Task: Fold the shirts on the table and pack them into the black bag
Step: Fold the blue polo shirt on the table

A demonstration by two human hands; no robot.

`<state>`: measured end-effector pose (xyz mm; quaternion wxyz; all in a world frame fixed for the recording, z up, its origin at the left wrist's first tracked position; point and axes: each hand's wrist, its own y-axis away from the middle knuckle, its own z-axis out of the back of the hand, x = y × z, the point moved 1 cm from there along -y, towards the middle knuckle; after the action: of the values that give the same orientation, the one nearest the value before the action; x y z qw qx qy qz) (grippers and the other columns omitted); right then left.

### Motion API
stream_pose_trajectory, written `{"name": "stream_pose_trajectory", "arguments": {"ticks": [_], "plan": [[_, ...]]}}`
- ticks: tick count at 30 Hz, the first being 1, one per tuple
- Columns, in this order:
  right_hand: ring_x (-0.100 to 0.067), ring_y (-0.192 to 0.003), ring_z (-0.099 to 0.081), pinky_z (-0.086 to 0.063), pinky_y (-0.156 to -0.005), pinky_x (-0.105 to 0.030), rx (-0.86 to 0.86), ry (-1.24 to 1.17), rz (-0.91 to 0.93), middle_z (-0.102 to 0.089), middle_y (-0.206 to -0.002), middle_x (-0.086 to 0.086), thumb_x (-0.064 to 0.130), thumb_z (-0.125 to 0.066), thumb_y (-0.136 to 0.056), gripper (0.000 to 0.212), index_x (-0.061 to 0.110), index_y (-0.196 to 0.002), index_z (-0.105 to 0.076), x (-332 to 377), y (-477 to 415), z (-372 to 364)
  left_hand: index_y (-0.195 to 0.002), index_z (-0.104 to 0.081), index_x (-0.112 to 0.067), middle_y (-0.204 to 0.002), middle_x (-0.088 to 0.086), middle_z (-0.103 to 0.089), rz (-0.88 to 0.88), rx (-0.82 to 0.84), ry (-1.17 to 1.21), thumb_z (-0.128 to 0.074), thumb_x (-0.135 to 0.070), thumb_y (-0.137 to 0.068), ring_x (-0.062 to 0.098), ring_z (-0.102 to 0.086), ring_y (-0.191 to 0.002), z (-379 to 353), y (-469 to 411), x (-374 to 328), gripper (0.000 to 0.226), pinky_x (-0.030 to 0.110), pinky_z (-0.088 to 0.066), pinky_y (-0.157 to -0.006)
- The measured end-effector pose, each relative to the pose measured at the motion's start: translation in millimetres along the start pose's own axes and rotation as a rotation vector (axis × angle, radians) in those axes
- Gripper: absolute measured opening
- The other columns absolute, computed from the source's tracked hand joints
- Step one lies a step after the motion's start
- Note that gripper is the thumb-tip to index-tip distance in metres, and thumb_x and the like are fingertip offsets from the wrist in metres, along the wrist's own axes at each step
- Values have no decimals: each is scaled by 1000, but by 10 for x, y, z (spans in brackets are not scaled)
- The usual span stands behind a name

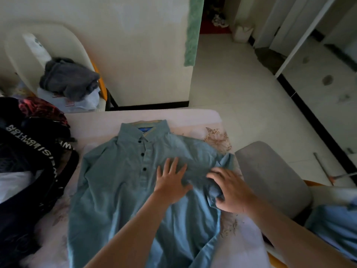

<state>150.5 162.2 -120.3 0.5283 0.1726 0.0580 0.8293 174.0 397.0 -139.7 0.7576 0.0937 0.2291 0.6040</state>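
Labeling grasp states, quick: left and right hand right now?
Left hand: open, flat on the blue shirt.
Right hand: grips the shirt's bunched edge.

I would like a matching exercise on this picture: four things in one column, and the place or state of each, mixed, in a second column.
1 shirt
2 bag
3 left hand
4 right hand

a presses flat on the shirt
b at the left side of the table
c spread on the table, buttons up
d grips bunched shirt cloth

Pairs: 1-c, 2-b, 3-a, 4-d

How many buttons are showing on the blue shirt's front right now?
3 small dark round buttons: top, middle, lowest, on the blue collared fabric shirt. Lower ones may be hidden.
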Motion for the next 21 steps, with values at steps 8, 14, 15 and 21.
{"name": "stream_pose_trajectory", "arguments": {"ticks": [8, 14, 15, 21], "plan": [[-22, -70, -52, -45, -61, -35, -250, 216, 58, -50, -75, -1, -6, -59, -64, 23, 16, -69, -58, -183, 48, -24, -153, -17, -36, -162, 2, -4, -6, -159, -11, -49, -54, -92, 24, -7, -148, -111, 359, -279, 71, 46, -13, -120], [-26, -123, -47, -31, -109, -45, 50, 291, -169, -54, -127, -5, 15, -55, -87, 41, 28, -126, -60, -149, 215, 165, -154, -18, -34, -163, 0, -7, -52, 59, 14, -60, -47, -90, 24, -8, -149, -167, 668, -113, 78, 39, -14, -120], [-27, -126, -44, -28, -112, -47, 43, 267, -168, -51, -132, -7, 16, -54, -87, 45, 27, -131, -58, -44, 249, 172, -155, -18, -33, -163, 0, -8, -43, 53, 45, -59, -46, -91, 23, -7, -150, -144, 718, -88, 78, 39, -13, -120], [-26, -103, -56, -46, -92, -40, -51, -117, 13, -58, -106, -1, 3, -57, -72, 43, 23, -108, -70, 966, 508, -15, -140, -44, -32, -142, -3, -40, -26, -114, 123, -58, -33, -90, 19, -33, -133, 8, 1226, 225, 52, 34, -31, -110]]}}
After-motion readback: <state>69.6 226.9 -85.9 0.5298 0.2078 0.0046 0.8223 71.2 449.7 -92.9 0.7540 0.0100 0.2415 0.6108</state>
